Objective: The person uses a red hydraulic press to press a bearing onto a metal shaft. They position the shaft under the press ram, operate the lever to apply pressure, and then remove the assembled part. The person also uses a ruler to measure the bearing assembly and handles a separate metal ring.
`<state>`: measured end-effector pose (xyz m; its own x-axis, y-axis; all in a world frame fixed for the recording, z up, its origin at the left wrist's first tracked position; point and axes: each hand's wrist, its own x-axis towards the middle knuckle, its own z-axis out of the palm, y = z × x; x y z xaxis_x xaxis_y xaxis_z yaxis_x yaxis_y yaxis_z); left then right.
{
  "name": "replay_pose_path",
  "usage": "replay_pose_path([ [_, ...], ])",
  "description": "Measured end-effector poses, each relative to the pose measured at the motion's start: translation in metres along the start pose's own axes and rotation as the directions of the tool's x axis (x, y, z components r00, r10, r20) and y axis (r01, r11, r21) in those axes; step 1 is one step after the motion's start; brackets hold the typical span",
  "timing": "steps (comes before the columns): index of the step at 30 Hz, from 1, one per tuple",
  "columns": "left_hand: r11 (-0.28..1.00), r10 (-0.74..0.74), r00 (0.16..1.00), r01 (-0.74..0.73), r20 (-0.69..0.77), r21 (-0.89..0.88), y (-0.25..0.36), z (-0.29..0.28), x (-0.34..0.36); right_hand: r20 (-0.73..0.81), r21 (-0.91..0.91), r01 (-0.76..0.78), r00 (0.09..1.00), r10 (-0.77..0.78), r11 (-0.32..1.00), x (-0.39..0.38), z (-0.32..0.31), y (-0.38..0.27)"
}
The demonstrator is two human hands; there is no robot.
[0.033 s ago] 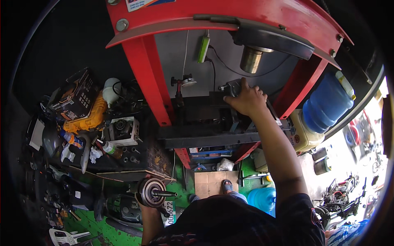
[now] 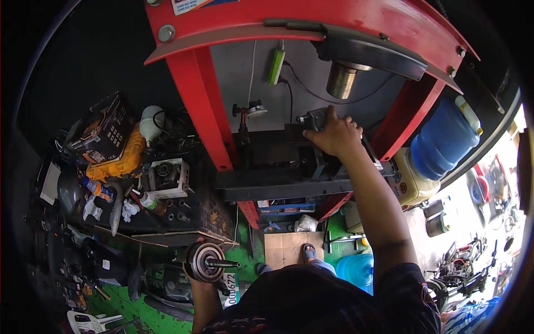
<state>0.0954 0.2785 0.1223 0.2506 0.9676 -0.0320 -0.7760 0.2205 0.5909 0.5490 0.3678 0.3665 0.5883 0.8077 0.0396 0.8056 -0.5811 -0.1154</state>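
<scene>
Low at the left, my left hand (image 2: 196,271) is closed around a crankshaft (image 2: 202,264), its round web facing up and its tapered shaft pointing right. My right hand (image 2: 337,137) reaches forward to the bed of a red shop press. Its thumb and index finger are spread apart, and it rests against a dark metal block (image 2: 317,118); the other fingers are bent and partly hidden. Above that hand hangs the steel press ram (image 2: 340,81), apart from it. Left of the block, a dial gauge on a stand (image 2: 255,110) sits behind the black press bed (image 2: 267,186).
Red press posts (image 2: 194,100) flank the bed. On the left, a dark bench (image 2: 183,220) carries a box, a yellow case (image 2: 122,158) and a boxed metal part. Blue (image 2: 445,139) and cream jugs stand right. Underfoot are cardboard (image 2: 281,250) and green floor.
</scene>
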Motion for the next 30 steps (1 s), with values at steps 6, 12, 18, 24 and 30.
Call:
replay_pose_path([
  [6,0.986,0.01,0.996,-0.024,-0.083,-0.165,0.014,-0.002,-0.007,0.003,-0.07,-0.073,0.997,0.074,0.995,0.004,0.009,-0.016],
  [12,0.978,-0.041,0.997,0.026,-0.068,-0.208,0.019,-0.002,0.0,0.136,-0.042,-0.043,0.99,0.049,0.998,0.018,0.003,-0.019],
  [18,0.996,-0.014,0.994,0.023,-0.104,0.091,0.015,0.024,0.026,-0.064,-0.09,-0.018,0.998,0.013,0.996,0.007,0.001,-0.01],
  [24,0.992,-0.102,0.995,0.102,-0.015,0.067,0.002,0.172,0.063,-0.022,0.345,0.297,0.951,-0.308,0.891,-0.075,-0.06,0.042],
  [30,0.973,-0.227,0.972,0.229,0.059,-0.032,-0.054,0.306,0.119,-0.272,0.41,0.722,0.68,-0.681,0.557,-0.112,-0.054,0.074],
])
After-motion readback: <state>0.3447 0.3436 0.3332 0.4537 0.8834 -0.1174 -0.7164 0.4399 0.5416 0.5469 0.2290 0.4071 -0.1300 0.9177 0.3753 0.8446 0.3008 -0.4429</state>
